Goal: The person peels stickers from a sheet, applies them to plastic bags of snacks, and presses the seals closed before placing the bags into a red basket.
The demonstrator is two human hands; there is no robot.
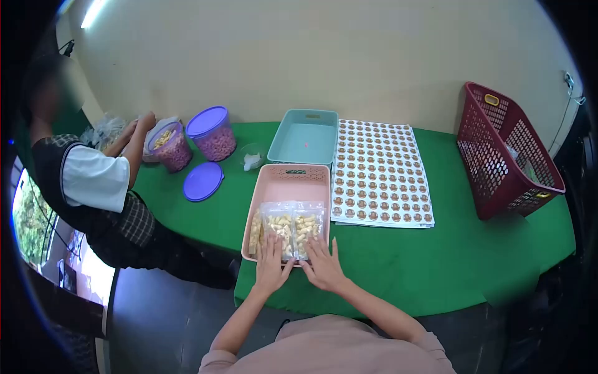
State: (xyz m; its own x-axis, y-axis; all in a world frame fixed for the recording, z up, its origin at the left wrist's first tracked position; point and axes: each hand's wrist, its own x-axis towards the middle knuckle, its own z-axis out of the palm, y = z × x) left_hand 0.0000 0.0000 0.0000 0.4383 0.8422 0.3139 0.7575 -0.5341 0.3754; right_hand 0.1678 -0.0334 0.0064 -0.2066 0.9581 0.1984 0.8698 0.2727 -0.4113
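A pink tray (290, 186) sits near the front edge of the green table. Two clear bags of pale, stubby snack pieces lie side by side in it: a left bag (279, 223) and a right bag (306, 223). Part of another bag (254, 234) shows along the tray's left wall. My left hand (271, 265) rests on the lower part of the left bag, fingers stretched out. Over the lower end of the right bag lies my right hand (322, 265), its fingers spread too. Both thumbs are near the tray's front rim.
Behind the pink tray stands a blue-green tray (303, 142). Sheets of round stickers (381, 171) lie to its right, then a maroon basket (511, 149). At left, a person (99, 174) works beside an uncovered tub (171, 149), a lidded tub (215, 137) and a purple lid (203, 181).
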